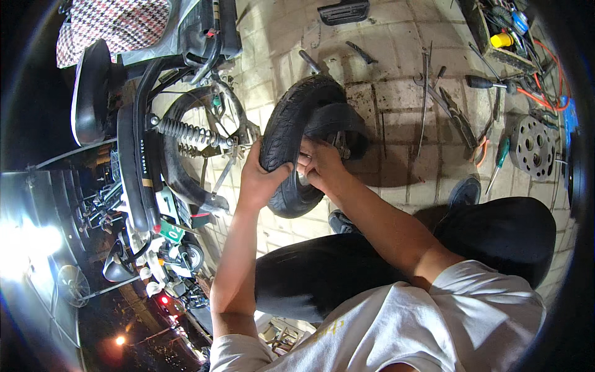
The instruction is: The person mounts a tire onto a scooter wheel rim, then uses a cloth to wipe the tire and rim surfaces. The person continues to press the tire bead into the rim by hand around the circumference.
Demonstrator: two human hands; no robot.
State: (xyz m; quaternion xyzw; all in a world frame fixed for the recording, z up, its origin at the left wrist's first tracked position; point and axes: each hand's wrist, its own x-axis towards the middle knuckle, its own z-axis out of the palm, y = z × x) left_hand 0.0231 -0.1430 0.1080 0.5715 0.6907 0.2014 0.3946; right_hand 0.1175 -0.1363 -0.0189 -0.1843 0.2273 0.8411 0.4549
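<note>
A black tyre (286,124) stands upright on the paving in front of me, with a dark, partly shadowed wheel part (334,121) at its right side. My left hand (261,175) grips the tyre's left side, thumb over the tread. My right hand (319,166) is inside the tyre's opening with curled fingers on its inner side; what they pinch is hidden. Just left of the tyre is a scooter's rear shock absorber (189,133) beside a bare curved swingarm (186,183).
Tools, including pliers (455,118) and a green screwdriver (499,164), lie right on the tiled paving (396,68) near a perforated metal disc (533,149) and a toolbox (508,46). A black pedal-like part (344,12) lies ahead. Parked two-wheelers (186,254) stand left.
</note>
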